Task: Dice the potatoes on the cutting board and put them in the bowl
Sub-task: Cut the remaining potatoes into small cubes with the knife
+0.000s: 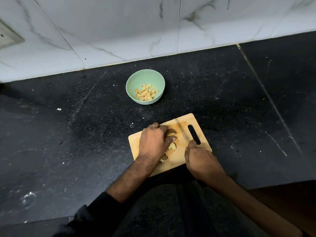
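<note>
A potato piece (171,132) is held on the cutting board (179,156) by the left hand (153,142); a knife (183,132) is gripped by the right hand (200,158), near the surface's front edge.

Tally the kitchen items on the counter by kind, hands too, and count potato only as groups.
Bowl: 1
Cutting board: 1
Knife: 1
Potato groups: 2, diced pieces in the bowl and potato on the board
Hands: 2, left hand, right hand
Total: 7

My board (150,170) is pale matt wood; the counter (68,134) is black speckled stone, the wall (119,28) glossy veined marble tile.
</note>
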### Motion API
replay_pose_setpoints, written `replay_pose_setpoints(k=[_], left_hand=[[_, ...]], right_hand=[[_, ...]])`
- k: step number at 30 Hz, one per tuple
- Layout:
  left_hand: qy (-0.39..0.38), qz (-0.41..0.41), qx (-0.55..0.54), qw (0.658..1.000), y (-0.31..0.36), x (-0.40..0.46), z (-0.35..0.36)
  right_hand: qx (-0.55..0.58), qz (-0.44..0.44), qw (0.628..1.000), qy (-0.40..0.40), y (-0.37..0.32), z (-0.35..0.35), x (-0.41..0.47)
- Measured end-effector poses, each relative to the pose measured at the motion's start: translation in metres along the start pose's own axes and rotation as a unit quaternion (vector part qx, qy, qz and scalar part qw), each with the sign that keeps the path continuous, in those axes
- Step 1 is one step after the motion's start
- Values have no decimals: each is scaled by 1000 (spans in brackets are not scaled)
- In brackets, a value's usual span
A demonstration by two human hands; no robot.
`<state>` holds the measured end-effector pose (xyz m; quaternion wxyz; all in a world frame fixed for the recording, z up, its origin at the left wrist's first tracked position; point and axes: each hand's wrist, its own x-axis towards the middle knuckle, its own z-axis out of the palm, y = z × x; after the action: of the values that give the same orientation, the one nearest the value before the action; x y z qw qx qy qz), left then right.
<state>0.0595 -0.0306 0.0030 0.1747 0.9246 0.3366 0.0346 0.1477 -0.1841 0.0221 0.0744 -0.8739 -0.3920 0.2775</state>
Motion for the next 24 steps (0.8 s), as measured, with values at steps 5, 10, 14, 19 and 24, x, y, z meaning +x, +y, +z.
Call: replay_pose_setpoints(k=[5, 10, 14, 19, 24], left_hand=[[-15, 17, -6, 1000, 3, -1, 3], [-46, -9, -21, 999, 5, 0, 5], [-57, -15, -25, 998, 8, 0, 11], [-49, 16, 40, 998, 10, -1, 12], [-44, 17, 62, 997, 15, -3, 10]], right_hand=[[0, -22, 999, -31, -7, 6, 0], [-32, -45, 998, -2, -6, 6, 0], [-36, -34, 999, 15, -2, 1, -2], [-44, -29, 998, 21, 2, -14, -2], [-49, -30, 998, 14, -1, -15, -4]])
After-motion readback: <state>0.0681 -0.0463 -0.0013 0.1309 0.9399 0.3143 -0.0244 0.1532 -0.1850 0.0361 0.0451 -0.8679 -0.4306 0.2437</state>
